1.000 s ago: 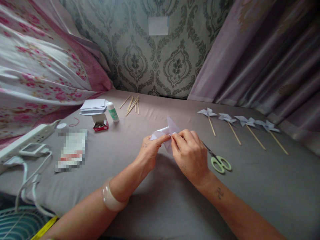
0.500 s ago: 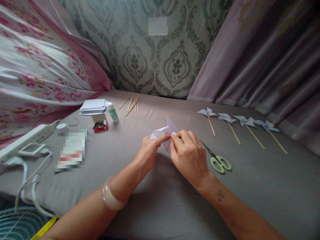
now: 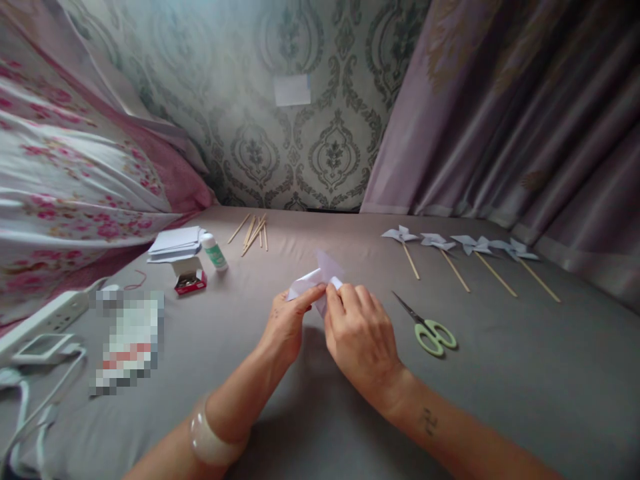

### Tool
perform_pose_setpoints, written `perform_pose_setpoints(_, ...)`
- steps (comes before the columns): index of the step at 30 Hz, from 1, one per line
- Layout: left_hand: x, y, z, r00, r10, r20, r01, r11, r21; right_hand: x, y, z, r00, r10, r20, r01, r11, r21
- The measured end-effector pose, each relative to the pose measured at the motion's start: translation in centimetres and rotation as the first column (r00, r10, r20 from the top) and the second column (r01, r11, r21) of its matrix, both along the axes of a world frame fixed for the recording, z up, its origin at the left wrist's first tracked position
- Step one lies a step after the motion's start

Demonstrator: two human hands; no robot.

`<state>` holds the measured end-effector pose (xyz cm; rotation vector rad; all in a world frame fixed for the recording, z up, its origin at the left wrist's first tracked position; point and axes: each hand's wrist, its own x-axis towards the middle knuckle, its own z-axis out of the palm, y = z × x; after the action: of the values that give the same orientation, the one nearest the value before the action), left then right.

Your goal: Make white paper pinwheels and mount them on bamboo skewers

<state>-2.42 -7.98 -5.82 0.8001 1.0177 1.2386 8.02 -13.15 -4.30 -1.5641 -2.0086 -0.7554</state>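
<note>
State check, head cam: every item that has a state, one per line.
left hand: pinching folded paper
right hand: pinching the same paper
folded paper: partly folded, one point up
scissors: shut, lying flat
small box: lid open
glue bottle: capped, standing
pinwheels: four, on sticks, lying in a row

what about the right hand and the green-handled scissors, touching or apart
Apart: the head view shows bare grey sheet between the right hand, pinching white folded paper, and the green-handled scissors.

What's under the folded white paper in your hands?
Grey bed sheet shows beneath the folded white paper; the left hand and right hand cover its lower part, hiding what lies there.
</note>
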Motion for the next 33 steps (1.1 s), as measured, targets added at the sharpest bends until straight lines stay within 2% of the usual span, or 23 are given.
perform_pose_setpoints(7,0.1,0.2,0.0,0.998,-0.038,0.043,0.037,0.999,0.018,-0.8,-0.4,-0.3,0.999,-0.046,-0.026,0.046,0.999,-0.007)
perform_pose_setpoints(16,0.2,0.3,-0.1,0.997,-0.014,0.071,0.015,1.000,-0.011,0.2,-0.1,0.7,0.996,-0.031,-0.085,0.034,0.999,0.040)
perform_pose_setpoints(22,0.2,0.3,0.0,0.995,-0.009,0.100,0.012,1.000,-0.028,0.2,0.0,0.6,0.996,-0.011,-0.092,0.014,0.999,0.032)
perform_pose_setpoints(26,0.2,0.4,0.0,0.991,-0.001,0.137,0.008,0.999,-0.050,0.9,0.3,1.0,0.983,0.029,-0.179,-0.026,0.999,0.022)
perform_pose_setpoints(30,0.0,0.7,-0.3,0.991,0.036,0.126,-0.024,0.995,-0.101,3.1,1.4,2.0,0.903,0.059,-0.426,-0.054,0.998,0.025)
perform_pose_setpoints(33,-0.1,0.9,-0.6,0.992,0.065,0.112,-0.053,0.993,-0.108,4.7,2.3,2.6,0.713,0.043,-0.700,-0.119,0.991,-0.061)
